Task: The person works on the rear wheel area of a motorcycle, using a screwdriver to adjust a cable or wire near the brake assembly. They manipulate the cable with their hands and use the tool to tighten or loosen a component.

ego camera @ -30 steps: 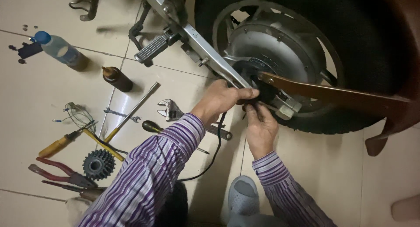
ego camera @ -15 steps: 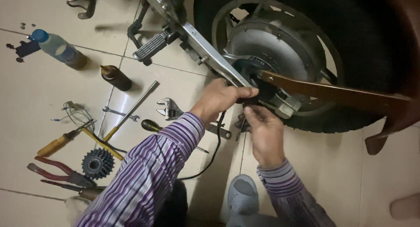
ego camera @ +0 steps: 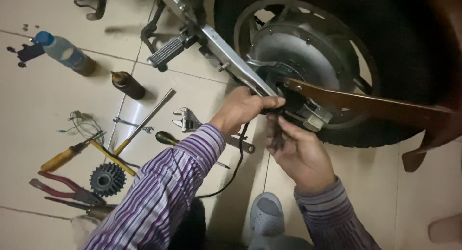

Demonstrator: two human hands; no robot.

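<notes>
A black cable [ego camera: 239, 153] is pinched at the wheel hub [ego camera: 293, 62] by the closed left hand [ego camera: 243, 108]; the right hand [ego camera: 301, 153] is curled on its dark end just below. An adjustable wrench [ego camera: 187, 120] lies on the floor nearby.

Two hands, left hand [ego camera: 243, 108] and right hand [ego camera: 301, 156], at one wheel [ego camera: 308, 52]. On the floor [ego camera: 29, 110]: two bottles, one clear [ego camera: 65, 52], one dark [ego camera: 127, 85]; one adjustable wrench [ego camera: 190, 121]; one gear [ego camera: 107, 179]; one pair of red pliers [ego camera: 60, 185].
</notes>
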